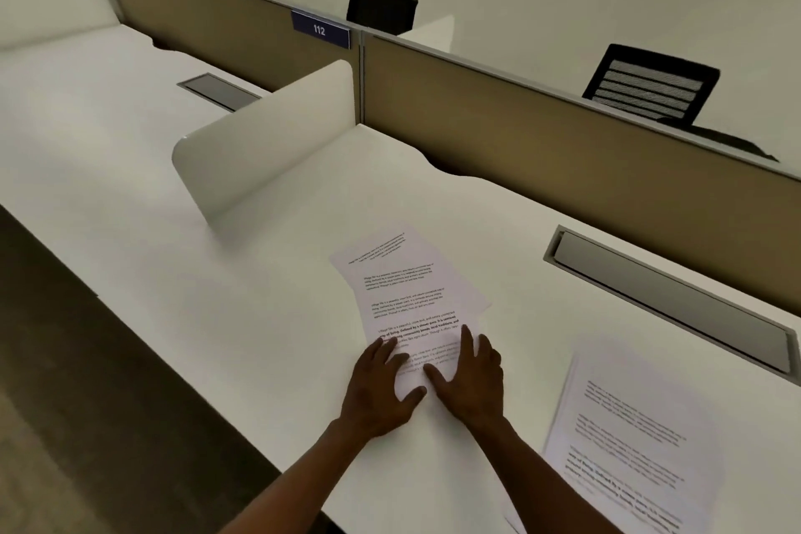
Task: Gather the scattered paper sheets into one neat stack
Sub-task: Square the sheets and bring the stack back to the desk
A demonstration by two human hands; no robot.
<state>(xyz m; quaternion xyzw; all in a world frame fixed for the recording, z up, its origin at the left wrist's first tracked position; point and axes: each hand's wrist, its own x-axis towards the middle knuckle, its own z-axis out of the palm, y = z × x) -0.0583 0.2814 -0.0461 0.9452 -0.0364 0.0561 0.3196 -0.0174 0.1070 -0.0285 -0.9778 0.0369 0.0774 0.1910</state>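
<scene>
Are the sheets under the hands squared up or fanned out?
Fanned out: the sheets overlap with edges offset, both hands flat on their near end.

White desk (130, 152), tan partition (542, 134) labelled 112, black chair (650, 87) behind.

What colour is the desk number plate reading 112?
Dark blue with white digits, the number plate shows best in the head view.

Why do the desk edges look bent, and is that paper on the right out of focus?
Head view: the wide-angle lens bows the desk and partition; the sheets at lower right are smeared, probably by motion; the fanned sheets under the left hand and right hand read sharper; the light is dim and even.
</scene>
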